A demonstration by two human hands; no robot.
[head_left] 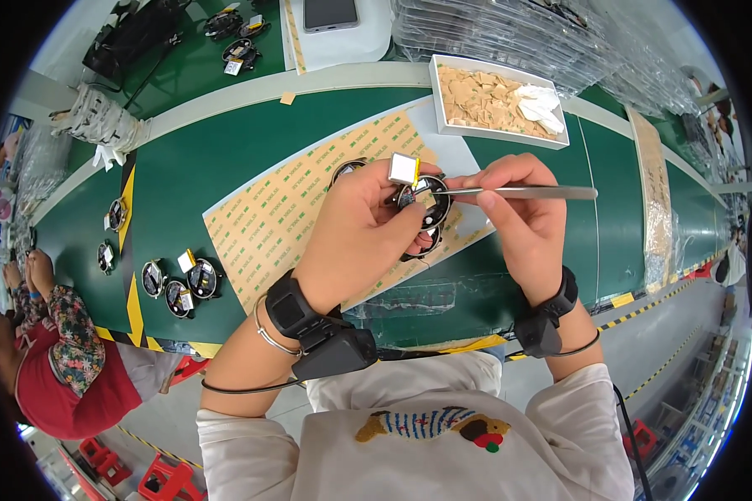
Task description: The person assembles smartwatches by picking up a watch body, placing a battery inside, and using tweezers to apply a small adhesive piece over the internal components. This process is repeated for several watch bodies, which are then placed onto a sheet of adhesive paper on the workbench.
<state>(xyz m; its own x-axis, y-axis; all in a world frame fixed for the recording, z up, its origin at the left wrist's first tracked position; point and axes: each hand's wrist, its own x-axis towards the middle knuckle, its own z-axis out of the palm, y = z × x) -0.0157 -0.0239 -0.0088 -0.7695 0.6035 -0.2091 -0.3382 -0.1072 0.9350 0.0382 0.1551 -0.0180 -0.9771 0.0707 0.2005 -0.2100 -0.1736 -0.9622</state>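
My left hand [351, 230] is closed around an opened round black watch case [437, 215]. A small white battery with yellow edging [403, 169] stands out above the case, beside my left fingers. My right hand [525, 219] pinches a slim pair of metal tweezers [547, 193] that lies level, its tip reaching into the case. What the tip touches is too small to tell. Beneath both hands spreads a tan adhesive sheet [267, 221] with green print. Another round case [347, 169] shows partly behind my left hand, and one more [426, 244] sits below the held one.
Several opened watch cases [178, 298] lie left on the green table [476, 305], with more [241, 55] at the back. A white box [501, 138] of tan paper scraps stands beyond my right hand. Stacked clear trays [510, 33] are behind it. Another person [67, 359] works at far left.
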